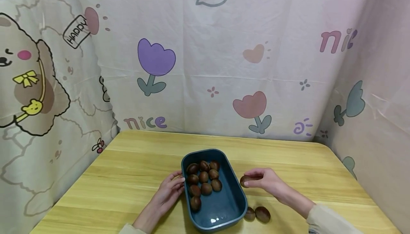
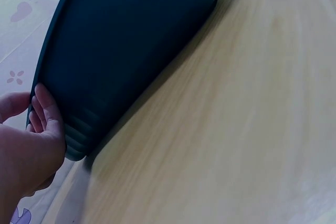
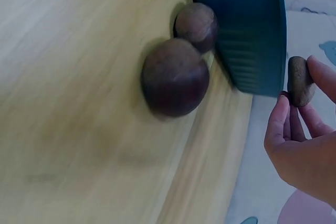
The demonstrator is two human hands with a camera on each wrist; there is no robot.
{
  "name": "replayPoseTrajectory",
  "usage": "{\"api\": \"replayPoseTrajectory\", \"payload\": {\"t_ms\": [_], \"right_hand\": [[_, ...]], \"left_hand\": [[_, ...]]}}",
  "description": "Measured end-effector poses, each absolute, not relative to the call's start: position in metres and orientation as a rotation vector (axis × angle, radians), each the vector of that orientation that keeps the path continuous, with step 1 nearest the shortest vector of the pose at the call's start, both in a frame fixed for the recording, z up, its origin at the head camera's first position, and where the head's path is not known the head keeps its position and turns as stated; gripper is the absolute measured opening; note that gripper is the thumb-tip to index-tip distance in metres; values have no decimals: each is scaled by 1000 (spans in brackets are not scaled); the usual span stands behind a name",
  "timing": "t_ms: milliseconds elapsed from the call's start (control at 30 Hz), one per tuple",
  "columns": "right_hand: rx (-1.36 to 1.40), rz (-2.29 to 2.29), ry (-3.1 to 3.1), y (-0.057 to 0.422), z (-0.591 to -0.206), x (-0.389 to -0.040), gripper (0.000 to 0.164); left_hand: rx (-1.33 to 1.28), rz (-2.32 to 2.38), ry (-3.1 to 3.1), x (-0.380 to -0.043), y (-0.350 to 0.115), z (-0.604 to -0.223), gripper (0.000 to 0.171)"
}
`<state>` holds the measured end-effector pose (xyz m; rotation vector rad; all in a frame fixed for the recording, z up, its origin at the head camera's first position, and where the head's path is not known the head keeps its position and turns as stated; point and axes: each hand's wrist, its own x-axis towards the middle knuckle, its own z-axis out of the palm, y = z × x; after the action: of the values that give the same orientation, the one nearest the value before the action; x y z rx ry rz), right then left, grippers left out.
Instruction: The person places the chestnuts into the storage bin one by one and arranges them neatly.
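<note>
A dark blue rectangular box (image 1: 229,205) sits on the table with several brown chestnuts (image 1: 206,189) inside, mostly toward its far and left part. At its left side my left hand (image 1: 169,193) holds the wall; the left wrist view shows the fingers (image 2: 48,109) against the outside and the thumb up at the rim. My right hand (image 1: 267,182) pinches a chestnut (image 3: 300,81) between thumb and fingertips, just right of the box's right rim. Below that hand, two more chestnuts (image 1: 262,214) lie on the table close by the box's near right corner.
The light wood table (image 1: 134,170) extends around the box on both sides. Behind it and along the sides hangs a pale curtain (image 1: 205,102) printed with flowers, hearts and a cartoon bear.
</note>
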<state>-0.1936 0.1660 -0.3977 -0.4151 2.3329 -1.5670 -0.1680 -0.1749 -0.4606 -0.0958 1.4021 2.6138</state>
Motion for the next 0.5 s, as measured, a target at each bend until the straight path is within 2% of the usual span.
{"api": "replayPoseTrajectory", "payload": {"t_ms": [500], "right_hand": [[-542, -1527, 2282, 128, -385, -197, 37]], "left_hand": [[-81, 2616, 1405, -166, -175, -460, 22]]}}
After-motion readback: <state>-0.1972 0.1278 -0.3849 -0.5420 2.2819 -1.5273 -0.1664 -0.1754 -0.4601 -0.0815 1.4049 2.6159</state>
